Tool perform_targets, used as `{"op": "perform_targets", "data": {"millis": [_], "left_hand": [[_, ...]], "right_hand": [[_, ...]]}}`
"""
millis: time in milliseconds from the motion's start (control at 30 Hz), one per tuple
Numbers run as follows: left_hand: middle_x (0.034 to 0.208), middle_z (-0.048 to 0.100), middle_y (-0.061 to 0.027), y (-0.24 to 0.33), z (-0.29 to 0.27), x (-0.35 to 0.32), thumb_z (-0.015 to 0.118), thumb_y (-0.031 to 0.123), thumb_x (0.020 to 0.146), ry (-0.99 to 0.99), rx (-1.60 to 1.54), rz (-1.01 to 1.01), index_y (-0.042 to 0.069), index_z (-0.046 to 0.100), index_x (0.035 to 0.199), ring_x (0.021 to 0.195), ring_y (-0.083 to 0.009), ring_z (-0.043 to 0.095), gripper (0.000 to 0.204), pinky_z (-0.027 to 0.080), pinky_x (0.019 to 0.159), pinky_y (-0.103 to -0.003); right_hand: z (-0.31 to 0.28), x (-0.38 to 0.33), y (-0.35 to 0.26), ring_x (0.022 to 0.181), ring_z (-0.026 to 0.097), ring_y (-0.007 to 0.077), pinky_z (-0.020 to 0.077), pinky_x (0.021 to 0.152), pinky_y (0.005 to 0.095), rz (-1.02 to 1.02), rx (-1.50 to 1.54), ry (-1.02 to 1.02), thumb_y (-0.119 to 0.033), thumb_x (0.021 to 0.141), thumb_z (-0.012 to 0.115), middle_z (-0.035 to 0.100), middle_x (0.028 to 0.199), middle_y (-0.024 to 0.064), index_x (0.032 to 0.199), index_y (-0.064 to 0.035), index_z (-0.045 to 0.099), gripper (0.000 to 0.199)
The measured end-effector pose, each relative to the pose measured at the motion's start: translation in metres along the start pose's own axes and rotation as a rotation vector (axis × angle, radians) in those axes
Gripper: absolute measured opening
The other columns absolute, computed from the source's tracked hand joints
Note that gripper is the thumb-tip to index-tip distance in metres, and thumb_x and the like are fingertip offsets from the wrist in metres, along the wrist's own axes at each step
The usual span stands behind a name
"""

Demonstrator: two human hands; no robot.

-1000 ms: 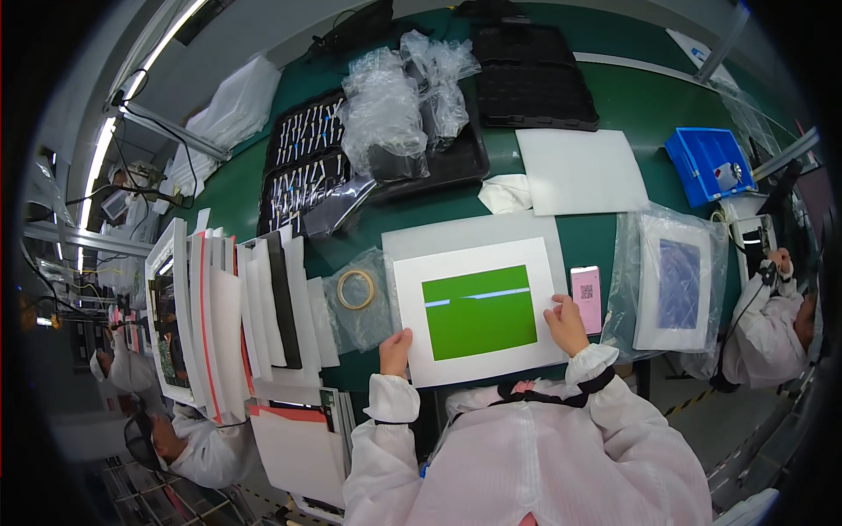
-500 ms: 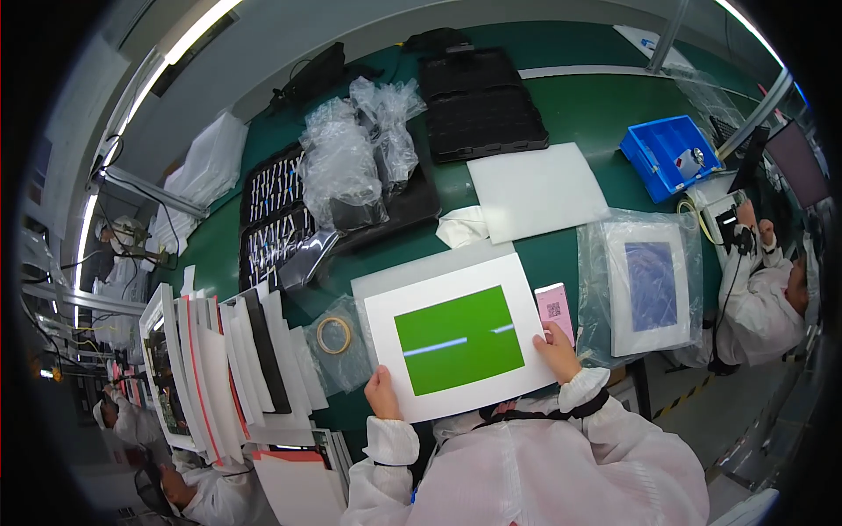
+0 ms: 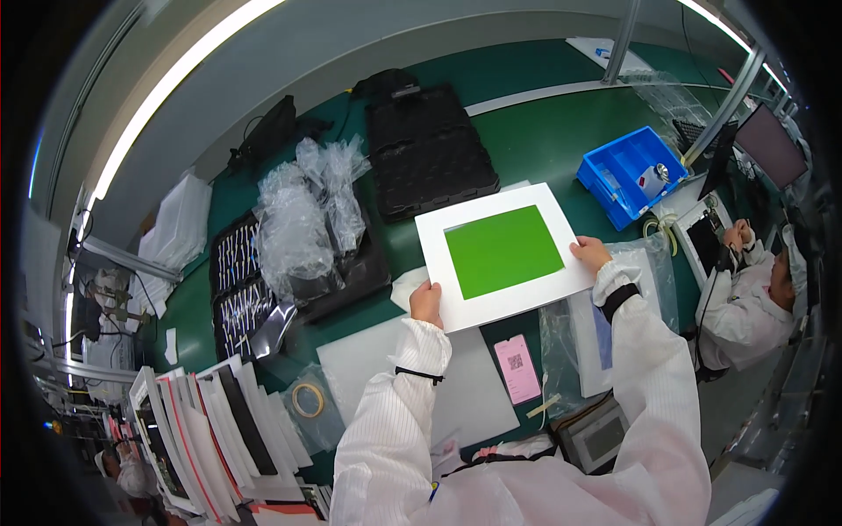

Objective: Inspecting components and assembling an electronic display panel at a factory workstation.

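Note:
Both hands hold a flat white-framed panel (image 3: 517, 311) with a bright green screen, lifted over the middle of the green table. My left hand (image 3: 427, 303) grips its left edge near the lower corner, thumb on top. On the right edge, my right hand (image 3: 590, 254) closes in the same way. Beneath and nearer me lies a pale foam sheet (image 3: 377, 359). A pink printed card (image 3: 517, 370) rests to its right. Behind my right forearm, another white-framed panel in a clear bag (image 3: 586, 373) is partly hidden.
A blue bin (image 3: 614, 212) stands far right, and a black case (image 3: 430, 158) at the back. Crumpled plastic wrap (image 3: 294, 228) covers part of a dark tray. Near left are a tape roll (image 3: 308, 400) and a row of upright boards (image 3: 210, 430). A co-worker (image 3: 754, 294) sits at right.
Both hands have carried the panel away from me and to the right, uncovering the foam sheet. The light streak on its green screen has gone. The view has shifted too.

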State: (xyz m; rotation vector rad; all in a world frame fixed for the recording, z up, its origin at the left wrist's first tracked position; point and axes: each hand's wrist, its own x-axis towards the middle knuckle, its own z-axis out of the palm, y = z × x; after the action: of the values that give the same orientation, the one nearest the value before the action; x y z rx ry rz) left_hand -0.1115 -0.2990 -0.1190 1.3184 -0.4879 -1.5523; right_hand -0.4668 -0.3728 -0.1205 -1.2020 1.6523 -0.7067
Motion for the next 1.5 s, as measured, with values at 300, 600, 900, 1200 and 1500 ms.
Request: {"op": "perform_targets", "data": {"millis": [300,600,900,1200,1500], "left_hand": [[0.113,0.055,-0.0126,0.007,0.016,0.026,0.043,0.002,0.088,0.309,0.218,-0.094,-0.007,0.048,0.117,0.098,-0.0224,0.054,0.031,0.040,0.089,-0.029],[0.111,0.055,-0.0142,0.008,0.009,0.027,0.050,0.002,0.085,0.395,0.148,-0.131,-0.006,0.048,0.117,0.098,-0.0251,0.054,0.033,0.043,0.086,-0.032],[0.113,0.053,-0.0162,0.008,-0.002,0.022,0.043,-0.008,0.077,0.256,0.035,-0.034,-0.007,0.043,0.121,0.095,-0.0267,0.056,0.043,0.045,0.084,-0.032],[0.092,0.059,-0.0080,-0.075,0.095,-0.078,0.053,-0.008,0.077,-0.186,0.394,0.278,-0.002,0.054,0.104,0.083,-0.0126,0.057,0.028,0.047,0.075,-0.023],[0.102,0.056,-0.0150,-0.201,0.144,-0.103,0.048,-0.004,0.072,-0.350,0.816,0.176,-0.003,0.045,0.117,0.093,-0.0213,0.056,0.046,0.045,0.083,-0.029]], "right_hand": [[0.006,0.055,-0.020,0.074,0.059,0.0175,0.0458,0.069,0.0294,-0.093,-0.281,-0.138,-0.014,0.078,0.055,0.064,0.086,0.0116,0.101,0.0028,0.060,0.028],[0.020,0.023,-0.024,0.092,0.054,0.0315,0.0419,0.082,0.0370,-0.193,-0.576,0.155,-0.017,0.077,0.060,0.059,0.096,0.0174,0.106,0.0003,0.058,0.033],[0.011,-0.246,0.029,0.092,0.050,0.0220,0.0388,0.081,0.0310,-0.103,-0.132,0.794,0.002,0.074,0.055,0.052,0.100,0.0097,0.105,-0.0023,0.051,0.031],[-0.029,-0.282,0.181,0.094,0.052,0.0189,0.0405,0.083,0.0295,0.333,0.755,1.038,-0.013,0.076,0.062,0.051,0.108,0.0117,0.117,0.0001,0.042,0.047],[-0.079,-0.234,0.218,0.082,0.057,0.0210,0.0475,0.069,0.0356,0.386,1.018,0.779,-0.023,0.080,0.063,0.057,0.094,0.0083,0.100,-0.0030,0.054,0.029]]}}
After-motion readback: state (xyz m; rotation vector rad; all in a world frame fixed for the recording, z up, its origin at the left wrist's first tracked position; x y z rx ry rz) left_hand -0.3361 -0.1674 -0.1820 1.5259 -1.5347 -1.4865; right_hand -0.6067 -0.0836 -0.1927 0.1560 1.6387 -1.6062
